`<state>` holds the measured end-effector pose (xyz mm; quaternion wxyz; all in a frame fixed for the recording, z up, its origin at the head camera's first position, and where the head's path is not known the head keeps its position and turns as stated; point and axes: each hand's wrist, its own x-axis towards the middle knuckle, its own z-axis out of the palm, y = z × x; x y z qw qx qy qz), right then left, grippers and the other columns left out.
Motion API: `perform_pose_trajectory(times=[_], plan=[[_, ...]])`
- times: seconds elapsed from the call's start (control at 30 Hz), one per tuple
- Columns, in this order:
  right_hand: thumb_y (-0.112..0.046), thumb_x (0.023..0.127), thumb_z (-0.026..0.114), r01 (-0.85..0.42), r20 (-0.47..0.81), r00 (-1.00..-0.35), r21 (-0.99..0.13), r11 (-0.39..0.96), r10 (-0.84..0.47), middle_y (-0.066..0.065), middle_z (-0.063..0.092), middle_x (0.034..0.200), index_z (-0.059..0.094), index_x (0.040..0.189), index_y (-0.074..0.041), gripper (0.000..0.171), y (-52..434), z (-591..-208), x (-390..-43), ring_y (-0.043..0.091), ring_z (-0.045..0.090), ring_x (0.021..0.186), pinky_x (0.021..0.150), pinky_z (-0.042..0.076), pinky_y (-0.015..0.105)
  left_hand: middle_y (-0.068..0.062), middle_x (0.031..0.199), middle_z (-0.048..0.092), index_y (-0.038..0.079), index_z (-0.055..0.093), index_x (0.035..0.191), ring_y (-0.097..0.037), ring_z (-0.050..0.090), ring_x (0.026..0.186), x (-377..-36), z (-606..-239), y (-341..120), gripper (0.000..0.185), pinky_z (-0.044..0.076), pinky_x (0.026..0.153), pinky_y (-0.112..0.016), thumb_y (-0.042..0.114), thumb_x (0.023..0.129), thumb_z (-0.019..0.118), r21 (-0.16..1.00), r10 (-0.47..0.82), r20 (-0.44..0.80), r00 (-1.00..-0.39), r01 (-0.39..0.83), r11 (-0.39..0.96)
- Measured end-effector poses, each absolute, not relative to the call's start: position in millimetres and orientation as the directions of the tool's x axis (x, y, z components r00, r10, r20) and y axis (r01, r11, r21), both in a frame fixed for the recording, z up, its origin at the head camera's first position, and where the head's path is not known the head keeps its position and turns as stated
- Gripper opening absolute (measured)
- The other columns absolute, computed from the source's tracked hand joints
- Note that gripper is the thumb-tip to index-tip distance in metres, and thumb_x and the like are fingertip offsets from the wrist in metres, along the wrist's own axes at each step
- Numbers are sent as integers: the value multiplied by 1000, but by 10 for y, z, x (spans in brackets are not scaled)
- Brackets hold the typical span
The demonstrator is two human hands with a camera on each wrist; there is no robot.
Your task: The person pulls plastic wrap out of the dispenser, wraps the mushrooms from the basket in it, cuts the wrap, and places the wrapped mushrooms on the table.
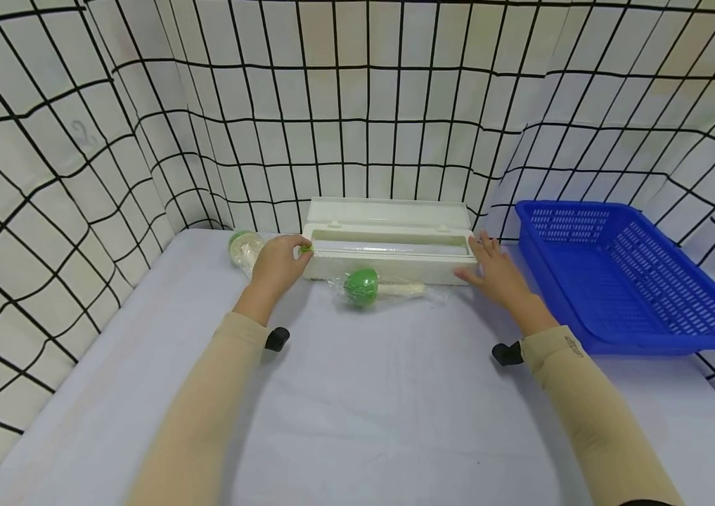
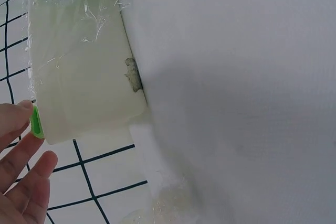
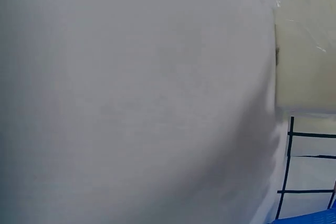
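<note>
A white cling film dispenser box lies lengthwise at the back with its lid raised, clear film visible inside. At the box's left end my left hand pinches the small green slide cutter between thumb and finger. Fingers spread, my right hand touches the box's right end, thumb toward the front. Against the box's front lies a film-wrapped thing with a round green head and a pale stick-like handle. Beside my left hand is another film-wrapped thing, pale with a green edge, partly hidden.
A blue perforated plastic basket stands to the right of the box. Black wire grid panels enclose the back and sides. White cloth covers the table.
</note>
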<state>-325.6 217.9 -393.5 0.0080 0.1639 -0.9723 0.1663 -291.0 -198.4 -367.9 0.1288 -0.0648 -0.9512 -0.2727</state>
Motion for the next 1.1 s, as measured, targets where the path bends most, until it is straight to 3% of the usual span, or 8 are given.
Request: perform_pose_trajectory(times=[0.2,0.53,0.83,0.97,1.1], plan=[[-39,101,66,-396,191,-917,-345,851,-350,18,10,169,35,158,-4,74,2175,-3995,-3194,43,10,154,117,18,67,-18,138,62,4,69,128,-37,53,133,-2881,-3666,-2001,30,42,111,-50,15,101,67,501,88,302,-949,236,833],[-10,88,82,-649,462,-742,-317,691,-485,21,40,157,68,131,-1,46,2173,-4070,-3158,44,32,146,112,34,64,-10,128,69,11,73,126,-32,56,126,-2933,-3698,-1858,33,44,102,-57,16,94,77,393,234,364,-902,377,839],[4,75,87,-811,594,-540,-176,558,-596,25,57,140,77,110,1,37,2171,-4071,-3103,48,52,130,101,45,63,-3,100,75,12,78,116,-29,62,104,-2943,-3768,-1749,25,50,84,-51,10,91,78,295,279,417,-865,419,858],[11,71,87,-851,624,-470,-130,510,-625,23,65,131,80,95,1,27,2158,-4054,-3064,48,56,126,94,50,62,-4,97,74,10,78,113,-28,63,102,-2942,-3785,-1762,21,50,83,-50,8,93,76,292,297,415,-860,435,852],[13,69,87,-867,632,-440,-114,485,-638,20,69,125,80,92,0,27,2135,-4024,-3008,46,58,123,94,50,62,-7,97,73,8,76,115,-30,64,103,-2919,-3772,-1796,21,50,87,-48,5,94,74,329,312,397,-863,451,830]])
